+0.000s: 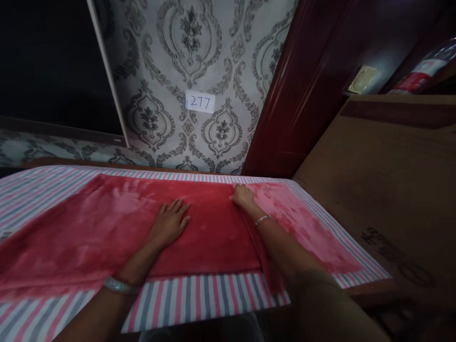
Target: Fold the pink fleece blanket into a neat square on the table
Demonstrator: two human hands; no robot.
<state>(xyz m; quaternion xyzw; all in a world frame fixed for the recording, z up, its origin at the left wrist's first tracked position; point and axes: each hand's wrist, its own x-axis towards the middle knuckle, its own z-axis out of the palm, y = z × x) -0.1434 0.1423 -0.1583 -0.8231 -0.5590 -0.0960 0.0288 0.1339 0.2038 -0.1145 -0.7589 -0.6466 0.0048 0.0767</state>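
A red plush blanket (pixel 213 237) lies spread across the table, its left part rumpled and marked with a pale handprint. My left hand (pixel 171 222) rests flat on its middle, fingers spread. At the far edge, right of centre, my right hand (pixel 244 195) is closed on the blanket's folded edge. From there the fold runs toward me, partly hidden under my right forearm, and a corner hangs near the table's front edge. To the right of the fold, a lighter pink stretch of the plush (pixel 292 213) lies flat on the cloth.
A striped tablecloth (pixel 199 301) covers the table under the blanket. Behind are a dark screen (pixel 53 61) at left, patterned wallpaper with a paper marked 277 (pixel 200 101), and a dark red wooden panel (pixel 302 71). A large cardboard box (pixel 384 175) borders the table's right side.
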